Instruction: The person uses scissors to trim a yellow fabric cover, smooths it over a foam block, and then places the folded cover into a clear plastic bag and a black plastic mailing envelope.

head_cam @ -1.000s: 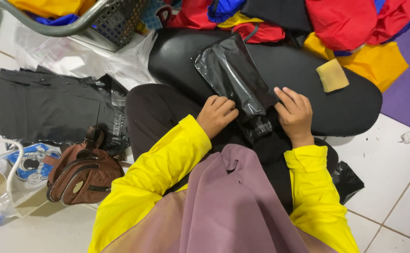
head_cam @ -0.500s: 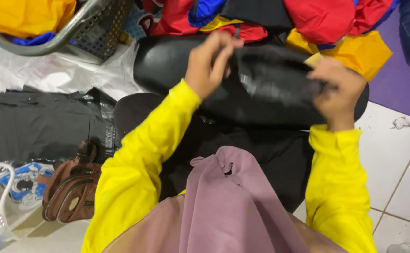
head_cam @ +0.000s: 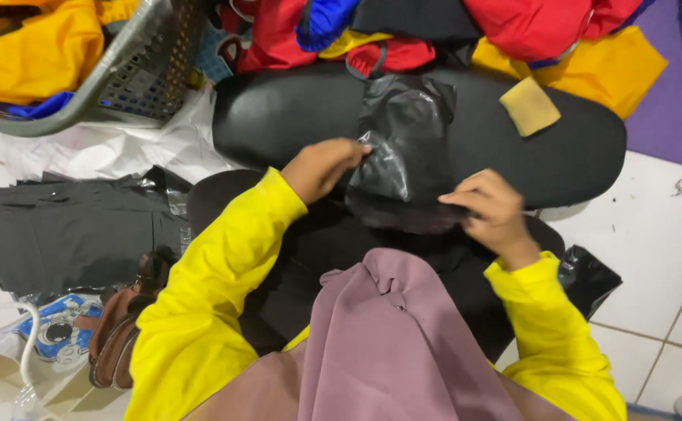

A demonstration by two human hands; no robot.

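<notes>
Both hands pinch a black plastic bag point(head_cam: 400, 148) above the lap: left hand point(head_cam: 321, 166) on its left edge, right hand point(head_cam: 492, 209) on the lower right edge. Bag overlaps the black cushion point(head_cam: 294, 125). Stack of flat black bags point(head_cam: 68, 234) lies left on the floor; bare tile point(head_cam: 653, 249) right. Clothes pile point(head_cam: 512, 31) and basket point(head_cam: 130, 70) crowd the far edge.

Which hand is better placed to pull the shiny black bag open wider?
Probably the left hand: its fingertips pinch the black plastic bag at its side edge, while the right hand grips the bottom.
</notes>
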